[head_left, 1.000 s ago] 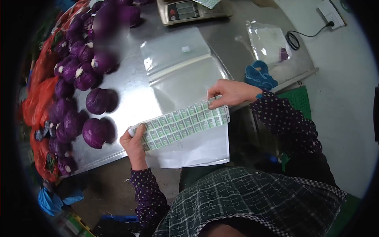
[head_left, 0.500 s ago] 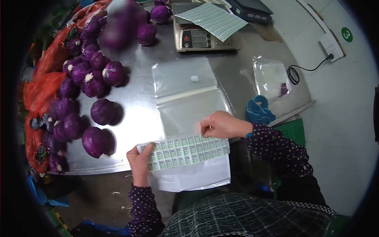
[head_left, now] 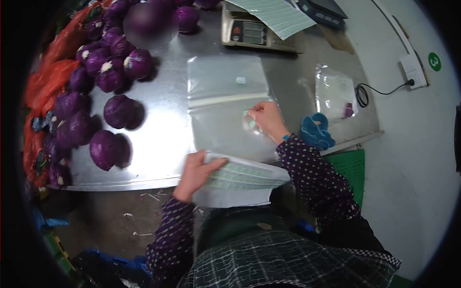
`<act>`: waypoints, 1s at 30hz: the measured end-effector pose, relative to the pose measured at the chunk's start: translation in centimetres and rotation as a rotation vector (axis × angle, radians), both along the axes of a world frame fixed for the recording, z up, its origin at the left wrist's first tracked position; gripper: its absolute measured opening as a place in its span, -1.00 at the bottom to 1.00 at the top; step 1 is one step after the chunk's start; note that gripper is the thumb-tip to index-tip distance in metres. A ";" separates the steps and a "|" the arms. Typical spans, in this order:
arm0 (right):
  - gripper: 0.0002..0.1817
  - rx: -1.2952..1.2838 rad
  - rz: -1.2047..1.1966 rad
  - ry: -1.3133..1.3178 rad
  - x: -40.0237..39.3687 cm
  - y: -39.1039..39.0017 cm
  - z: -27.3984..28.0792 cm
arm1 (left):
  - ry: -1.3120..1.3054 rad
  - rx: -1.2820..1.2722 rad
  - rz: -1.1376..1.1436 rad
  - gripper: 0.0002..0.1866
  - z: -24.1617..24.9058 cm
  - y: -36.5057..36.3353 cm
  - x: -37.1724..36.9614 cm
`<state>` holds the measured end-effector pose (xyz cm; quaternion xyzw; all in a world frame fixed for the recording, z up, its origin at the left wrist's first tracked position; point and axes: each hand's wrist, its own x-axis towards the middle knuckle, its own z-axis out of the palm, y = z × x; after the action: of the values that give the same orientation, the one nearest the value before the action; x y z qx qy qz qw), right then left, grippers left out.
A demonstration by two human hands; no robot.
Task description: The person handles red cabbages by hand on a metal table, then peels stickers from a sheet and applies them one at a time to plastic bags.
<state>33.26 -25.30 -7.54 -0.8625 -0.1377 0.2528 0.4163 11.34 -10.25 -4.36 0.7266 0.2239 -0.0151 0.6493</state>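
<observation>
My left hand (head_left: 196, 174) grips the left end of a sheet of small green-and-white labels (head_left: 240, 177), which is tilted and curved at the table's front edge. Over the stacked clear plastic bags (head_left: 225, 126), my right hand (head_left: 267, 118) is closed in a pinch on a small green label (head_left: 246, 112). More small green labels show at its fingers. A small whitish label (head_left: 241, 80) lies on the upper part of the bags.
Purple cabbages (head_left: 118, 111) and red net sacks (head_left: 48, 91) lie at left. A scale (head_left: 257, 33) with a label sheet on it stands at the back. At right are a blue object (head_left: 317, 132), a clear bag (head_left: 331, 93) and a black cable (head_left: 384, 92).
My right hand has moved up from the label sheet to over the plastic bags, with small labels at its fingers. The sheet in my left hand has tilted and bent. The view has shifted.
</observation>
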 end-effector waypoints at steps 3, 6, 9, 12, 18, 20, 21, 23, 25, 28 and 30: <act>-0.55 -0.233 0.094 -0.324 1.5 -1.1 0.3 | -0.070 0.097 -0.039 -0.73 -2.4 -0.5 0.6; -0.46 -0.366 0.276 -0.421 0.3 -3.4 1.7 | -0.023 -0.003 -0.030 -0.74 -1.8 -1.3 0.0; -0.52 -0.343 0.528 -0.495 -2.6 -2.9 1.3 | -0.070 0.094 -0.061 -0.76 -2.3 -0.4 0.3; -0.65 -0.191 0.513 -0.270 -2.6 -1.8 0.9 | 0.065 -0.118 -0.069 -0.77 1.2 -1.6 0.2; -0.84 0.330 0.196 -0.103 3.7 -0.9 3.4 | -0.012 -0.075 -0.080 -0.78 -2.6 -2.2 2.6; -0.86 0.698 -0.270 -0.118 7.9 0.0 13.0 | -0.011 0.031 -0.039 -0.78 -2.8 -2.2 2.0; -0.86 0.720 -0.272 -0.099 7.1 0.2 12.2 | 0.005 0.056 -0.034 -0.78 -2.3 -2.1 1.7; -0.78 0.458 -0.143 -0.073 4.3 0.0 8.8 | 0.016 0.001 -0.071 -0.76 -2.1 -1.9 2.0; -0.70 0.209 0.027 -0.240 1.1 0.0 0.8 | 0.014 0.045 -0.064 -0.70 -2.3 -2.0 2.0; -0.59 -0.107 0.091 -0.416 0.7 0.1 -0.6 | -0.067 0.162 -0.063 -0.62 -3.2 -1.7 1.8; -0.56 -0.265 0.220 -0.452 2.4 -0.8 0.5 | 0.086 -0.004 -0.056 -0.63 -2.0 -2.2 1.8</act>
<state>35.62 -26.14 -7.04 -0.9237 -0.2855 0.1135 0.2287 13.16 -12.46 -6.37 0.7300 0.2311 -0.0649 0.6399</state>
